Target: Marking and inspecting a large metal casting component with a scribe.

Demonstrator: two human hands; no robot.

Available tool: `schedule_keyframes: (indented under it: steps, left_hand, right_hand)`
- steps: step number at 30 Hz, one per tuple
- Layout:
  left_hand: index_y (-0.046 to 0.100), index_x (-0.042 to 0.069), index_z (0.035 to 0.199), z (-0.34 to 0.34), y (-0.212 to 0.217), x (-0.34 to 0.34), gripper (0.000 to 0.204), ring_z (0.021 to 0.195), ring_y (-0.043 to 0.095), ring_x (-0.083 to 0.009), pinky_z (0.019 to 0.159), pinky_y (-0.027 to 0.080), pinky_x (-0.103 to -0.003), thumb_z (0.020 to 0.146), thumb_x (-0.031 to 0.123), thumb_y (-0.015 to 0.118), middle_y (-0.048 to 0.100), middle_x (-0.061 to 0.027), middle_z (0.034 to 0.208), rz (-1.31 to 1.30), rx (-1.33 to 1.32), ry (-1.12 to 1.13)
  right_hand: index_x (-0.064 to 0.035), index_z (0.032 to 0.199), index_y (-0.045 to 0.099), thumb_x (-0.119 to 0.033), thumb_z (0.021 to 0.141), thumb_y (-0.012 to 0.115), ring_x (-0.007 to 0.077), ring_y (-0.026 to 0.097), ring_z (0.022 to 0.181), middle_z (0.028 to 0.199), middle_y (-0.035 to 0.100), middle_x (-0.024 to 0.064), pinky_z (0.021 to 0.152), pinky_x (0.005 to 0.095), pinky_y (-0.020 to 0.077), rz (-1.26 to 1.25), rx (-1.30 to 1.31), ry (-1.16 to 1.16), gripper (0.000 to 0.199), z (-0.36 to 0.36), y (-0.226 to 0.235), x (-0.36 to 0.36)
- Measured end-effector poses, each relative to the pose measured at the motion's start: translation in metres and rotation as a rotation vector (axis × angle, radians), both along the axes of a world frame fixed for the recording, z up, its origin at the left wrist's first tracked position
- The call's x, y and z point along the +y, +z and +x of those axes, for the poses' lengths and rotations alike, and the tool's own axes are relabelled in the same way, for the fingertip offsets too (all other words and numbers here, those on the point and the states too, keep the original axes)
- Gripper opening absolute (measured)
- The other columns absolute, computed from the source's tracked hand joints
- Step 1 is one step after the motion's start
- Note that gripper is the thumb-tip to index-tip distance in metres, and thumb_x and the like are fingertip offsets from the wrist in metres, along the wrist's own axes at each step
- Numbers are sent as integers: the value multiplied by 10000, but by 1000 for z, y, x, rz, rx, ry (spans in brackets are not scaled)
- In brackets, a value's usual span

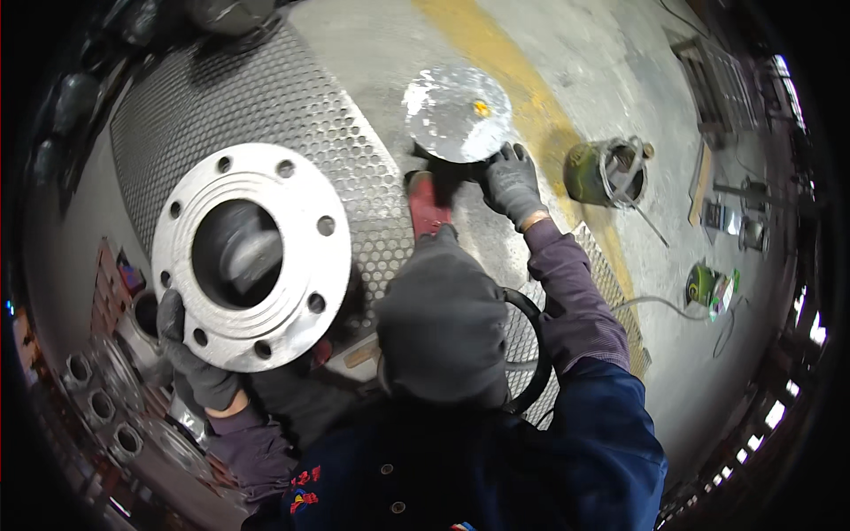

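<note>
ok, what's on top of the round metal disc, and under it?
On the round metal disc: a small yellow spot. Under its near edge, only dark shadow shows; the disc covers whatever supports it. The right hand is at its near right edge.

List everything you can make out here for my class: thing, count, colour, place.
large flange: one, silver, left
round disc: one, silver with yellow spot, upper centre
patterned plates: at least two, grey, upper left, right of centre
floor stripe: one, yellow, upper centre
container: one, green, right of disc
flanged parts: several, grey, lower left
red piece: one, red, below disc
curved band: one, black, right of centre
hose: one, grey, right
wooden strip: one, tan, far right
rounded shape, unclear what: one, dark grey, centre
sleeves: two, purple, lower left and right
left hand: one, grey-gloved, at large flange's lower left rim
right hand: one, grey-gloved, at disc's lower right edge
</note>
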State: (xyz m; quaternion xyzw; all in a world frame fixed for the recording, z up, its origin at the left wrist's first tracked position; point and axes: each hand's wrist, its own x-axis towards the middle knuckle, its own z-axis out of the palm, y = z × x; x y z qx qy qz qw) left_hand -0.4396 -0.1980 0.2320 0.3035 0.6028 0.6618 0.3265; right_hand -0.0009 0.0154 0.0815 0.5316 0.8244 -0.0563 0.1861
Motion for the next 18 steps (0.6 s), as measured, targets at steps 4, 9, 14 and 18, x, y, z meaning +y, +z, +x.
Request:
schedule_keyframes:
  steps: [4,9,14,18]
  left_hand:
    - [528,-12,1206,11,3,3,309,1089,555,-204,934,468,-351,958,169,495,560,-138,1235,-52,232,-111]
    - [521,-59,1218,56,45,58,404,976,623,-206,849,524,-300,856,119,548,623,-148,1093,77,-680,-230]
    - [529,-78,1171,55,41,52,310,840,649,-137,724,543,-234,926,106,483,655,-115,1017,-9,373,-215]
    - [528,-74,1178,58,43,50,311,848,645,-126,728,548,-233,918,88,473,649,-109,1018,129,126,-218]
  right_hand:
    - [-113,1105,643,-130,786,503,270,546,1122,1140,636,112,1032,391,350,300,-11,14,349,-2,-43,5]
    - [-135,1169,617,-204,789,576,290,560,1087,1159,636,97,970,384,401,258,231,-166,389,6,-23,5]
    - [-125,1269,549,-221,815,595,267,522,1186,1236,598,92,977,360,400,298,512,-371,466,1,-41,12]
    - [-126,1300,524,-316,818,578,276,494,1220,1292,565,103,980,364,397,118,16,-259,521,-12,-20,21]
